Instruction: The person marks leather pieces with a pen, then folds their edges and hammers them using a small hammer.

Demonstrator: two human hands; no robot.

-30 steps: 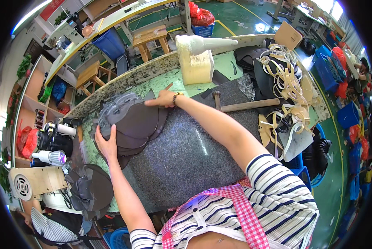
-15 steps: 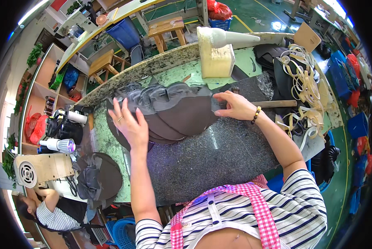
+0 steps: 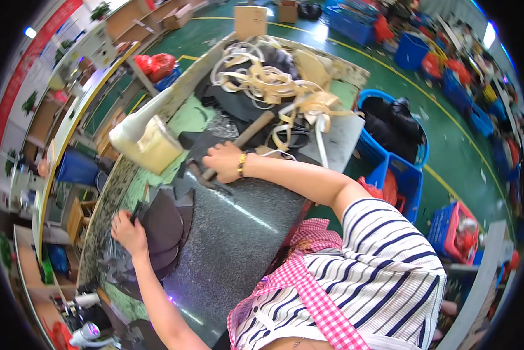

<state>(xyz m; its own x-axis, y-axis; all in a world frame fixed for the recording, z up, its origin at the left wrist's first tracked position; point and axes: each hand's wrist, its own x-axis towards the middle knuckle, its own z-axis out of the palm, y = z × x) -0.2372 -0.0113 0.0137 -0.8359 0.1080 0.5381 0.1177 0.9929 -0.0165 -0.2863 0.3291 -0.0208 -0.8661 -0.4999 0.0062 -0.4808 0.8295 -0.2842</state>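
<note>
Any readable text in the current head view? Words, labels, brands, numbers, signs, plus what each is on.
Nothing legible to quote.
Red banner, upper left: pale marks, too small and blurred to read.
Hammer under the right hand: no lettering visible.
Dark pieces by the left hand: no lettering visible.
Any text farther back is too small to tell.

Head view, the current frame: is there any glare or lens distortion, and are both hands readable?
Head view: white glare streaks cross the dark slab, and the green floor shines near the top; head view: the table at left bows, with black fisheye corners; head view: left hand and right hand are readable.
</note>
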